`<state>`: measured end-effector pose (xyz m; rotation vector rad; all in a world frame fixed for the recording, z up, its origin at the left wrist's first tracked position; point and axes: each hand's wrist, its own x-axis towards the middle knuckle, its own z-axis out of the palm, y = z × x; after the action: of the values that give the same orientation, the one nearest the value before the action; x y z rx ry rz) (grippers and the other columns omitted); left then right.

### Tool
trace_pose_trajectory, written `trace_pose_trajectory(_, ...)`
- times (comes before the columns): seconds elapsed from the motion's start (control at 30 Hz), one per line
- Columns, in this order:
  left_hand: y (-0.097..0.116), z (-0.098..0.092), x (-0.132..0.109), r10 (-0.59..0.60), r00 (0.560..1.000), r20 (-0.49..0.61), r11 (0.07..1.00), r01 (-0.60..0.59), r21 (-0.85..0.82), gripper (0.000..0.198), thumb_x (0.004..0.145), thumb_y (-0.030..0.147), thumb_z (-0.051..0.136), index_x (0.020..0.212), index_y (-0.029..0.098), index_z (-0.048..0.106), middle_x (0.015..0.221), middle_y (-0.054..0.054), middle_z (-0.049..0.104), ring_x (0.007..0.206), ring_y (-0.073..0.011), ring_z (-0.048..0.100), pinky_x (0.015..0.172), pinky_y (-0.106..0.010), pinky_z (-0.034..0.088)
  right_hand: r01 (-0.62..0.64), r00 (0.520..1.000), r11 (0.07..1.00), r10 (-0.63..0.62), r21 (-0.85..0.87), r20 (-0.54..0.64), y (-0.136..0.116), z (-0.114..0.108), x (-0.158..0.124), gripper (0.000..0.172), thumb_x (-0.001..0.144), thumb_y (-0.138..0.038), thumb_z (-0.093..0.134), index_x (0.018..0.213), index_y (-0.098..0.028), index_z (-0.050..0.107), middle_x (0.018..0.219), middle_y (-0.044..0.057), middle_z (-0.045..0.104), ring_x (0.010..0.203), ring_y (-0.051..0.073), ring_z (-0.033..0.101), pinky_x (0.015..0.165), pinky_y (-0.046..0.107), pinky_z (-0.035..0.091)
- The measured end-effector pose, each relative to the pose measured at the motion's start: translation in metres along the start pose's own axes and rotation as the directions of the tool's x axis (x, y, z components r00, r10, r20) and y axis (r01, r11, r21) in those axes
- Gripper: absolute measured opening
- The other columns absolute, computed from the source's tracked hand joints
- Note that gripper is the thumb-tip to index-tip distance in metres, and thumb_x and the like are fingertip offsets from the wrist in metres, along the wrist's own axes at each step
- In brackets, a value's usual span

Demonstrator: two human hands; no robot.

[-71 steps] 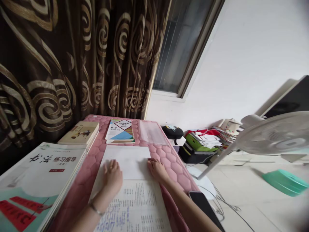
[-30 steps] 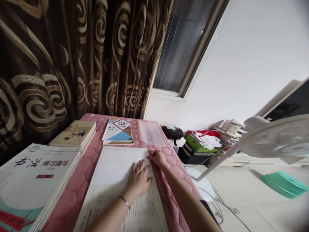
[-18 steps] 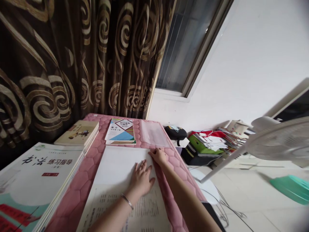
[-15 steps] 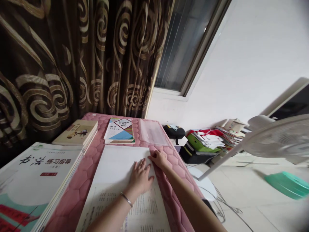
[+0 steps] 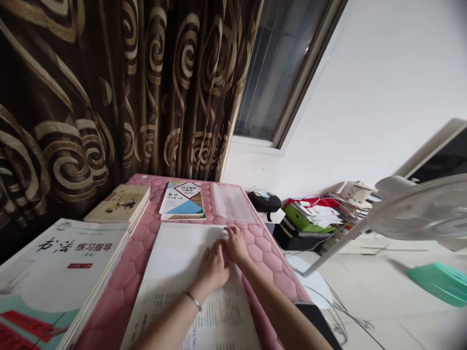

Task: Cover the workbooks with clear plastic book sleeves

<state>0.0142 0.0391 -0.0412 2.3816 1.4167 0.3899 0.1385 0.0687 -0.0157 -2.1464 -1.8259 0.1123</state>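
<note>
A book [image 5: 228, 313] with printed text and some blue handwriting lies on the pink quilted mat, its upper part covered by a plain white sheet [image 5: 180, 248]. My left hand [image 5: 215, 266], a silver bangle on its wrist, rests near the sheet's right edge, fingers drawn in and closed. My right hand [image 5: 236, 245] touches it, fingers bent over that edge near the top right corner, closed on the sheet. The fingertips partly hide the edge between them. A maths workbook [image 5: 184, 200] and a translucent plastic cover [image 5: 233, 203] lie just beyond.
Stacked at left are calligraphy practice books [image 5: 83, 253] and tan-covered books [image 5: 118, 201]. The pink mat [image 5: 140, 243] ends at right, above the floor. A white fan [image 5: 412, 209], cables, a green basin [image 5: 440, 282] and piled papers [image 5: 315, 214] stand beyond; a patterned curtain [image 5: 182, 87] hangs behind.
My left hand has drawn its spread fingers together and come up against my right hand. My right hand has shifted slightly left over the sheet's edge. The view has moved slightly.
</note>
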Motion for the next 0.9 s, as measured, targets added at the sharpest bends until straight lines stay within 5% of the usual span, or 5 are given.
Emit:
trace_pose_trajectory(0.13,-0.022,-0.013,0.018,-0.043,0.998,-0.041,0.997,0.045,0.06,0.064,0.084,0.011,0.04,0.147,0.003,0.034,0.153,-0.019,0.04,0.137,-0.0181,0.045,0.11,-0.027,0.036,0.115,0.991,0.993,-0.114,-0.012,0.065,-0.01,0.006,-0.027,0.042,0.094,-0.027,0.045,0.134,-0.03,0.057,0.145,0.005,0.051,0.125,0.027,0.047,0.099,0.039,0.035)
trace_pose_trajectory(0.33,-0.106,-0.057,0.019,-0.085,0.979,-0.184,0.976,0.119,0.183,0.056,0.092,0.025,0.04,0.143,0.001,0.04,0.15,-0.027,0.04,0.141,-0.0356,0.036,0.112,-0.059,0.027,0.084,0.992,0.996,-0.079,-0.043,0.103,-0.014,0.0,-0.031,0.042,0.095,-0.028,0.041,0.132,-0.027,0.06,0.144,0.007,0.051,0.125,0.029,0.047,0.101,0.045,0.035)
trace_pose_trajectory(0.47,-0.146,-0.068,0.012,-0.048,0.974,-0.22,0.964,0.103,0.244,0.056,0.094,0.03,0.038,0.142,0.0,0.041,0.151,-0.025,0.039,0.142,-0.0324,0.036,0.114,-0.051,0.028,0.052,0.993,0.998,-0.047,-0.04,0.11,-0.042,-0.005,-0.021,0.038,0.089,-0.017,0.045,0.118,-0.019,0.069,0.14,0.015,0.054,0.125,0.032,0.048,0.1,0.047,0.037)
trace_pose_trajectory(0.7,-0.162,-0.05,0.013,0.043,0.95,-0.31,0.926,0.079,0.368,0.053,0.091,0.017,0.036,0.142,0.007,0.047,0.148,-0.019,0.045,0.138,-0.028,0.043,0.113,-0.047,0.033,0.293,0.934,0.939,-0.322,0.182,0.155,-0.133,0.035,0.005,0.05,0.1,-0.039,0.034,0.147,-0.024,0.041,0.154,0.005,0.039,0.145,0.021,0.027,0.116,0.042,0.025)
trace_pose_trajectory(0.9,-0.161,-0.051,0.014,0.054,0.942,-0.331,0.926,0.077,0.37,0.053,0.094,0.021,0.034,0.143,0.006,0.044,0.146,-0.021,0.048,0.136,-0.0286,0.046,0.111,-0.049,0.034,0.2,0.942,0.966,-0.237,0.166,0.24,-0.121,0.046,0.016,0.062,0.102,-0.048,0.024,0.152,-0.012,0.029,0.16,0.011,0.022,0.15,0.022,0.014,0.12,0.047,0.01)
